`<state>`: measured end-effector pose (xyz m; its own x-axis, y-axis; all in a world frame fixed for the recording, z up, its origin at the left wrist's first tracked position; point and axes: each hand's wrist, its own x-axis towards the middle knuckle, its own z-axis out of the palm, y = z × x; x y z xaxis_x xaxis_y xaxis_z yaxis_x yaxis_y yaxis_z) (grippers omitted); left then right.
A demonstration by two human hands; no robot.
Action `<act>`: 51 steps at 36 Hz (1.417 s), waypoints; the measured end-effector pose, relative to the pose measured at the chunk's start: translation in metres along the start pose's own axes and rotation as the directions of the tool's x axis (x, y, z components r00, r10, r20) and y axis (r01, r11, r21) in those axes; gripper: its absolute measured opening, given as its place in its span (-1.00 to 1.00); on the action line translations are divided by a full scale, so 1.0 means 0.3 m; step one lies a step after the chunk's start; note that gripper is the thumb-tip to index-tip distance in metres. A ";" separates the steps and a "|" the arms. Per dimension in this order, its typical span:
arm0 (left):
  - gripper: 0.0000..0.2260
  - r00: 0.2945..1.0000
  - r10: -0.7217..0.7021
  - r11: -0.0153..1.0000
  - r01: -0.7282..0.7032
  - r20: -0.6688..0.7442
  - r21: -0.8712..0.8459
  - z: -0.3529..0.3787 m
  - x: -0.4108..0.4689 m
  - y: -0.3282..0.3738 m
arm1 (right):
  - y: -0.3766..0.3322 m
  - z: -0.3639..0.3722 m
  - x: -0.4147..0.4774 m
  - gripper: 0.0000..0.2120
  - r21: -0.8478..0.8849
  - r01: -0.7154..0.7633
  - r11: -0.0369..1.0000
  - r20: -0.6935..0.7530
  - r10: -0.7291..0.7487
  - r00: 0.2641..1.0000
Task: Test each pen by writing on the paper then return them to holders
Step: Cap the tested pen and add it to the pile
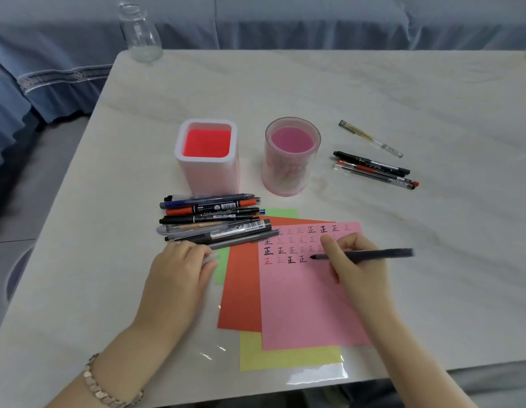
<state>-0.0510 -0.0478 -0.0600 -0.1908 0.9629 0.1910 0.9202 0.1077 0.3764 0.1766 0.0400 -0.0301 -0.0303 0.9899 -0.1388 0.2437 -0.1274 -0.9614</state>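
My right hand [351, 263] grips a dark pen [373, 254], its tip touching the pink paper [303, 298] at the end of the fourth row of written marks. My left hand [179, 269] rests on the table beside the papers with a clear pen cap [210, 258] between its fingertips. A pile of several pens [214, 217] lies just above my left hand. A square white holder with a red inside [207, 160] and a round clear holder with a pink inside [291, 157] stand behind the pile, both holding no pens.
Three pens [375, 170] lie together right of the round holder, and a clear yellowish pen [370, 139] lies behind them. Orange [241, 290], green [281, 212] and yellow [288, 359] sheets lie under the pink one. A glass bottle [139, 32] stands at the table's far left corner.
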 end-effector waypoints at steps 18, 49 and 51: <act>-0.93 0.965 -0.195 0.495 0.250 0.174 -0.832 -0.120 0.019 0.272 | -0.200 0.000 -0.070 -0.48 0.378 -0.093 0.921 0.140 0.042 0.989; -0.80 0.877 -0.013 0.607 0.388 0.480 -0.693 -0.093 0.184 0.373 | -0.063 -0.101 0.062 -0.70 0.030 0.191 0.981 0.337 -0.190 0.922; -0.76 0.950 -0.073 0.720 0.261 0.304 -0.643 -0.085 0.179 0.350 | -0.009 -0.094 0.112 -0.76 -0.168 0.201 0.965 0.427 -0.112 0.897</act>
<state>0.0265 0.0089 0.0128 -0.1449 0.9819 -0.1217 0.3924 0.1699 0.9040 0.2023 0.0753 -0.0255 -0.4685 0.8756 -0.1179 0.3918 0.0863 -0.9160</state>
